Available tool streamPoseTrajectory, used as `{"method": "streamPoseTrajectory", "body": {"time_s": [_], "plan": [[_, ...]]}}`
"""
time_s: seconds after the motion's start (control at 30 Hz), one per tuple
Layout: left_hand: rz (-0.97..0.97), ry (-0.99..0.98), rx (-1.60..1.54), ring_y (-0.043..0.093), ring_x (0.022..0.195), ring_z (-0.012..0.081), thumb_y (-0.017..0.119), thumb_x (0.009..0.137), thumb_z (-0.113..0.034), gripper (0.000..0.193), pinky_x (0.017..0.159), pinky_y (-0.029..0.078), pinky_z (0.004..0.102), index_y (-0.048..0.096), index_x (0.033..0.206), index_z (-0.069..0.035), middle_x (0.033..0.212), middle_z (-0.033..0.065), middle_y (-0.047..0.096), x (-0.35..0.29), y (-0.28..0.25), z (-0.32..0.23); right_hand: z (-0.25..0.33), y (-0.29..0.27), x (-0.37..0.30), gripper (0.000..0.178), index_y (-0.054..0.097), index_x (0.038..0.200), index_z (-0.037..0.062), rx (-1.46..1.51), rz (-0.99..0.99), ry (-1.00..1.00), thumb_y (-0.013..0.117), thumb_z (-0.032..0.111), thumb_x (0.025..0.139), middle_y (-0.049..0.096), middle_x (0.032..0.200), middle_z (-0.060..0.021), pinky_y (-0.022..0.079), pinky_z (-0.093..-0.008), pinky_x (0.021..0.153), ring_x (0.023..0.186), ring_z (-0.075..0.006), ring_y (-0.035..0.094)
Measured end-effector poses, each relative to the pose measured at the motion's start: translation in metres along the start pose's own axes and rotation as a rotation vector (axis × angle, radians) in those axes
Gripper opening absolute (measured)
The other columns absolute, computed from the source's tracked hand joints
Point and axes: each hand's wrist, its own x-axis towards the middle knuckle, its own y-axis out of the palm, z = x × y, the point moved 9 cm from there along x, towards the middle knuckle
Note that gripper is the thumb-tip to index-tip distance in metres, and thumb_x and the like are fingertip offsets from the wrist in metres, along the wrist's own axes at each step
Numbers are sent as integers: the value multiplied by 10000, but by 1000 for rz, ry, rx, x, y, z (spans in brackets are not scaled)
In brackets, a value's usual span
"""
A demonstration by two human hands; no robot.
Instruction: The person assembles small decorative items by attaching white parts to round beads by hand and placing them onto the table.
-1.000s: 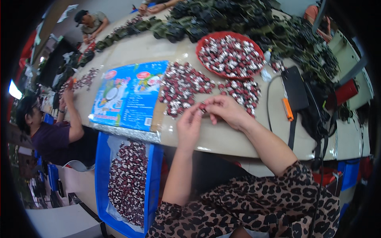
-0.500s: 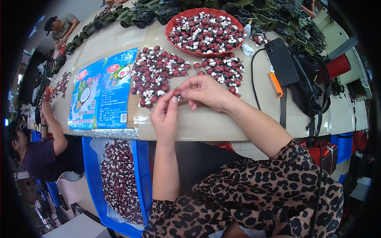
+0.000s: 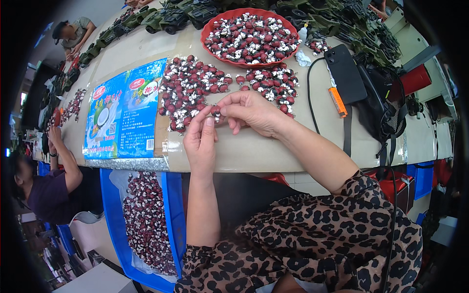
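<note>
My left hand [image 3: 201,141] and my right hand [image 3: 250,113] meet over the front of the beige table [image 3: 254,156]. Together they pinch one small red-and-white piece [image 3: 215,112] between fingertips. Just beyond the fingers lie two loose heaps of the same small red, white and black pieces: one [image 3: 190,88] straight ahead, another [image 3: 271,84] to the right. A red round bowl [image 3: 211,27] full of them stands further back. My forearms come in from below, the right in a leopard-print sleeve.
A blue printed bag [image 3: 124,111] lies flat at left. A black phone [image 3: 346,74], orange stick [image 3: 337,101] and black bag [image 3: 386,110] sit at right. A blue crate [image 3: 171,205] of pieces stands below the table edge. Green toy vehicles [image 3: 166,17] line the back. Another person [image 3: 46,190] works at left.
The view has shifted, so the table appears closer and the bowl higher. Both hands stay together on the small piece, drawn slightly nearer the table's front edge.
</note>
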Motion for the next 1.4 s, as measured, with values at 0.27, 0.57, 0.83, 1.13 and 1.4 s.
{"method": "streamPoseTrajectory", "body": {"time_s": [0.27, 0.57, 0.83, 1.13, 1.4], "plan": [[11, 8, 42, 383, 579, 16, 487, 852, -89, 272, 512, 319, 155, 499, 1103, 16, 719, -29, 478, 0, 2, -3, 0, 7, -3, 176, 524, 917, -11, 52, 41, 12, 559, 110, 795, 555, 711, -32, 463, -178, 489, 555, -64, 540], [50, -43, -35, 412, 572, 26, 463, 870, -129, 263, 498, 316, 151, 498, 1096, 1, 730, 1, 523, 0, 0, 0, 0, 9, -2, 263, 515, 956, -21, -9, 71, 14, 602, 161, 787, 562, 738, -37, 462, -179, 503, 600, -59, 540], [45, -127, -161, 418, 559, 32, 438, 887, -199, 192, 481, 305, 143, 495, 981, -41, 726, 36, 558, 0, 2, 5, -4, 7, -1, 226, 531, 921, -10, -33, 75, 8, 601, 159, 788, 586, 761, -57, 460, -174, 505, 594, -58, 539], [81, -119, -97, 399, 554, 17, 437, 884, -180, 273, 475, 287, 141, 502, 1081, -3, 740, 22, 571, -1, 3, 6, 1, 5, -2, 181, 532, 869, 8, -45, 45, -18, 605, 151, 786, 587, 737, -46, 457, -169, 498, 585, -57, 544], [85, -84, -53, 413, 534, 30, 403, 896, -184, 272, 465, 294, 143, 499, 1069, 3, 749, 46, 577, 0, 2, 3, 2, 6, 0, 191, 538, 900, -5, -6, 43, -37, 600, 137, 789, 577, 705, -36, 463, -171, 493, 591, -64, 560]]}}
